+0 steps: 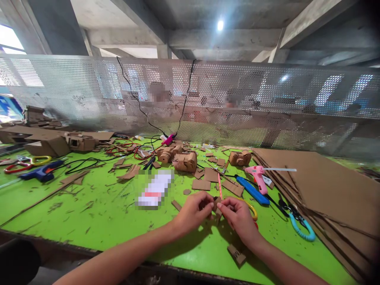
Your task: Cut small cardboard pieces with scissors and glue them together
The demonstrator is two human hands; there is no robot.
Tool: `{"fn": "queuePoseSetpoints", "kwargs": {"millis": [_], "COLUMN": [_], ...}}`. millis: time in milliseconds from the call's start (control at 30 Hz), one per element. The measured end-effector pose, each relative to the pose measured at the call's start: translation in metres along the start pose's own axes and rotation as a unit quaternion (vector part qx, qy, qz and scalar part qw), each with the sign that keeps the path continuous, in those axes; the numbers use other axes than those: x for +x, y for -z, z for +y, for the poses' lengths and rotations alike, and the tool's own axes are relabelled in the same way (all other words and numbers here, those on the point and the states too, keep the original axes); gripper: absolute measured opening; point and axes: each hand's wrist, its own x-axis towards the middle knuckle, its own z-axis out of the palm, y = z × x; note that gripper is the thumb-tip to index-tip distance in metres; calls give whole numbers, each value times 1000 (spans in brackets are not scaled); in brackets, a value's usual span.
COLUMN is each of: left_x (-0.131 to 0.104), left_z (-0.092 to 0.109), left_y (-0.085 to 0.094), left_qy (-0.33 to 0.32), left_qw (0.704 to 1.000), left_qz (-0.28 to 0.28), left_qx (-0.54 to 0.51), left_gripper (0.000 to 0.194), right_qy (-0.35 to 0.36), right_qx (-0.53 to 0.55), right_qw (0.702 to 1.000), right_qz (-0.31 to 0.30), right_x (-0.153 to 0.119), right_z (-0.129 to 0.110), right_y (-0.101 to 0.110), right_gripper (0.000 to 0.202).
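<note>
Over the green table, my left hand point(194, 209) and my right hand point(239, 217) meet at a small cardboard piece point(218, 208). Both hands pinch it between thumb and fingertips, one from each side. Fingers cover part of the piece, so its full shape is hidden. Just beyond lies a pink-and-white striped stick point(219, 185). Yellow-handled scissors point(253, 209) are partly hidden behind my right hand. A blue utility knife point(252, 190) rests farther right. Below my right wrist sits a cardboard scrap with a dark mark point(236, 255).
A pink glue gun point(259, 178) and turquoise-handled pliers point(301, 225) lie right, beside large cardboard sheets point(326, 186). Camera-shaped cardboard models point(185, 161) stand at the back. A blue glue gun point(41, 171) lies left. A perforated metal screen point(190, 103) borders the far edge.
</note>
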Motion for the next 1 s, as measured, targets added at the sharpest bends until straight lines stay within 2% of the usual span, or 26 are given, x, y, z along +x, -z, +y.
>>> {"fn": "queuePoseSetpoints", "kwargs": {"millis": [267,467,700,867,1000], "left_x": [1,0,1,-1,-1], "left_z": [1,3,2,2,1], "left_y": [3,7,9,8,8], "left_qy": [-28,-75,-101,-135,-137], "left_qw": [998,993,985,975,975], "left_qz": [11,20,29,29,28], "left_qx": [56,89,135,172,175], "left_gripper": [7,9,10,11,11], "right_qy": [17,24,86,103,108], "right_qx": [-33,-20,-64,-119,-132], "right_qw": [999,998,994,988,985], "right_qz": [-9,-62,1,1,5], "right_x": [-3,-4,-5,-5,-5], "right_z": [-5,-4,0,-3,-3], "right_y": [-2,-3,-4,-2,-2], "right_gripper": [33,34,25,22,22]}}
